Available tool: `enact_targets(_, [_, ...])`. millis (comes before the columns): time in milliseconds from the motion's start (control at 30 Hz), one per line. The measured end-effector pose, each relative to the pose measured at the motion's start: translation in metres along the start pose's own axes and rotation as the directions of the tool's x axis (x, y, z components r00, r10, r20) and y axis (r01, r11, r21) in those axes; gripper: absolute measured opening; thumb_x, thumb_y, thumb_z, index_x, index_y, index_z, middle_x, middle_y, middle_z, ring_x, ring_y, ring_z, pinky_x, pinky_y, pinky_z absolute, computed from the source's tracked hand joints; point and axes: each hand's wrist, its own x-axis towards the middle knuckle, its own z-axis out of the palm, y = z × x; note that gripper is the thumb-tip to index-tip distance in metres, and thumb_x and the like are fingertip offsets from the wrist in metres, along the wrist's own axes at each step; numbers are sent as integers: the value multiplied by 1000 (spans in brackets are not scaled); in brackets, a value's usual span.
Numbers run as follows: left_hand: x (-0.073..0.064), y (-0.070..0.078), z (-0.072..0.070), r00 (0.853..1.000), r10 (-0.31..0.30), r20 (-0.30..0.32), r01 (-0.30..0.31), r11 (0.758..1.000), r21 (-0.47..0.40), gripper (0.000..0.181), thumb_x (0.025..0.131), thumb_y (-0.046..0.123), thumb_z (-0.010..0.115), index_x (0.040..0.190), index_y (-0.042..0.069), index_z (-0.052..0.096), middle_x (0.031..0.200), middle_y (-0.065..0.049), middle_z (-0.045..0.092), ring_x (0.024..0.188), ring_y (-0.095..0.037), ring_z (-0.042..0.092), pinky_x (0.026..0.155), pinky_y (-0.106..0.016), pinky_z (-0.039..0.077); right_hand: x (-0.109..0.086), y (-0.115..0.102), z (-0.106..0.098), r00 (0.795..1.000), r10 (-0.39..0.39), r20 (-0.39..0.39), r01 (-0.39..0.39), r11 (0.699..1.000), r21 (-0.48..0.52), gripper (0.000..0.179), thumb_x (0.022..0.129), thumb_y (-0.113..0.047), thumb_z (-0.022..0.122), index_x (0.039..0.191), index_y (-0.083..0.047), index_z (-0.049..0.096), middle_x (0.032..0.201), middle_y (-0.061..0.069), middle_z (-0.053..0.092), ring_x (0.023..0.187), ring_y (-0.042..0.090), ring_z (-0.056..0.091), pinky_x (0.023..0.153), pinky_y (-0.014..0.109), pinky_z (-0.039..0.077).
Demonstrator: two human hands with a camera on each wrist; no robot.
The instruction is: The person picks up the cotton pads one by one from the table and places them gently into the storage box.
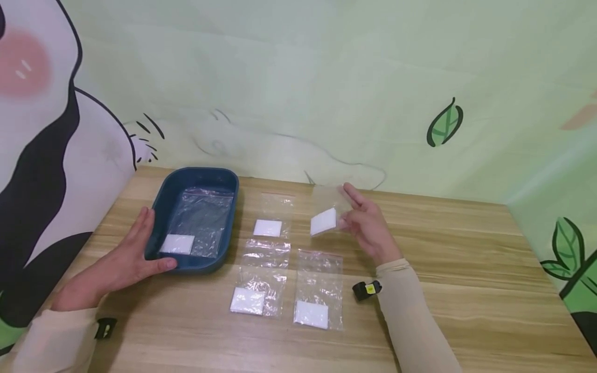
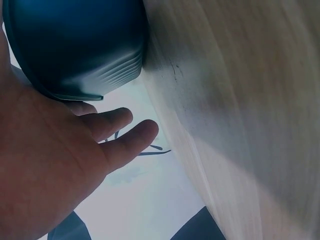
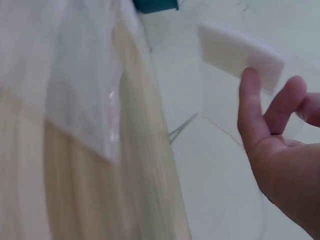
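My left hand [image 1: 118, 259] rests against the left side of a dark blue tray [image 1: 231, 217], its thumb at the near rim. In the left wrist view, straight fingers [image 2: 132, 142] lie beside the tray's outer wall. Inside the tray lies a clear zip bag [image 1: 202, 215] with a white rectangular piece [image 1: 177, 244]. My right hand [image 1: 370, 225] holds another clear zip bag [image 1: 328, 197] by its right side, raised and tilted. A white flat block [image 3: 240, 55] shows in that bag, the thumb touching it in the right wrist view.
Three more clear bags with white pieces lie on the wooden table [image 1: 448, 274]: a far one [image 1: 275, 207], a near left one [image 1: 263, 272] and a near right one [image 1: 319, 280]. A printed backdrop [image 1: 298, 93] stands behind the table's far edge.
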Motion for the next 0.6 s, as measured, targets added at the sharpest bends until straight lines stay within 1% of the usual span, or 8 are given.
enact_targets(100, [0, 0, 0, 1000, -2, -1, 2, 1000, 3, 126, 89, 47, 76, 156, 0, -19, 161, -24, -26, 145, -57, -6, 107, -75, 13, -2, -4, 3, 1000, -21, 22, 18, 991, 130, 80, 88, 23, 39, 161, -4, 18, 167, 8, 18, 66, 9, 56, 62, 20, 53])
enact_targets(200, [-1, 1, 0, 1000, -6, -1, 6, 1000, 2, 126, 89, 47, 76, 156, 0, -19, 161, -24, -26, 145, -57, -7, 107, -76, 13, -4, -5, 7, 999, -39, 38, 30, 976, 216, 79, 89, 22, 36, 161, -5, 18, 168, 8, 17, 64, 8, 53, 60, 18, 50])
enact_targets(267, [-1, 0, -1, 1000, -8, -2, 8, 1000, 2, 126, 88, 48, 76, 156, 0, -19, 161, -25, -25, 145, -57, -6, 107, -76, 13, -6, -5, 10, 997, -53, 50, 39, 967, 252, 78, 89, 22, 34, 161, -5, 17, 168, 7, 17, 61, 7, 50, 58, 17, 47])
enact_targets(367, [0, 0, 0, 1000, -6, -2, 6, 1000, 3, 126, 88, 48, 76, 156, -1, -18, 161, -25, -25, 145, -57, -6, 106, -76, 14, -8, -3, 17, 994, -80, 68, 57, 957, 285, 78, 89, 22, 32, 161, -4, 17, 167, 7, 19, 60, 7, 46, 54, 15, 42])
enact_targets(467, [0, 0, 0, 1000, 0, -5, 0, 1000, 2, 126, 88, 48, 77, 156, -1, -18, 161, -25, -24, 145, -57, -5, 107, -75, 15, -10, -1, 27, 991, -99, 90, 69, 953, 294, 79, 88, 21, 32, 161, -3, 17, 166, 7, 21, 60, 7, 45, 52, 14, 39])
enact_targets(533, [0, 0, 0, 1000, 3, -6, -3, 1000, 3, 126, 88, 48, 77, 156, -1, -18, 161, -25, -24, 145, -57, -5, 107, -75, 15, -10, 1, 33, 988, -112, 109, 77, 956, 284, 79, 87, 21, 32, 161, -3, 17, 166, 8, 22, 60, 6, 43, 51, 14, 37])
enact_targets(600, [0, 0, 1, 1000, 1, -6, -1, 1000, 1, 126, 88, 48, 77, 156, -1, -18, 161, -26, -24, 145, -57, -5, 107, -75, 15, -10, 2, 39, 985, -124, 118, 92, 964, 249, 79, 87, 21, 34, 160, -2, 18, 166, 9, 23, 59, 6, 43, 51, 14, 37])
